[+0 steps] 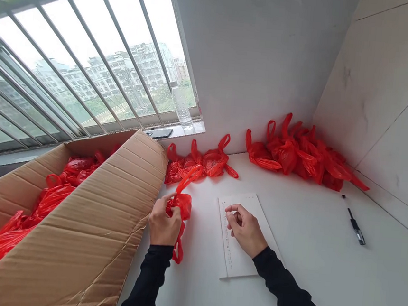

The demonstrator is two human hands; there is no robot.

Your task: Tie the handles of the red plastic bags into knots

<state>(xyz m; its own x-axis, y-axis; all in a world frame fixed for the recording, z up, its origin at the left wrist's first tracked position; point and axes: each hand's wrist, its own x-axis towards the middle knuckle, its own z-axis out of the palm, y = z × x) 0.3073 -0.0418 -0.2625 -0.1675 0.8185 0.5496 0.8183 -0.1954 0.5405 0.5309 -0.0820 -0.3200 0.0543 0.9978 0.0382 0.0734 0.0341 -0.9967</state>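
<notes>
My left hand (165,220) is closed on a small red plastic bag (184,205), beside the cardboard box's outer wall. One loop handle of the bag stands up above my fingers, and more red plastic hangs below them toward the wrist. My right hand (243,225) hovers over or rests on a white notepad (247,266); which of the two I cannot tell. Its fingers are curled in toward the thumb, with nothing visible between them. Handwritten lines run down the pad's left side, partly covered by that hand.
A large cardboard box (102,211) at left holds several red bags (57,197). Further red bags (206,162) lie along the wall, with a bigger heap (297,151) in the corner. A black pen (356,229) lies at right. A bottle (182,106) and phone (159,133) sit on the windowsill.
</notes>
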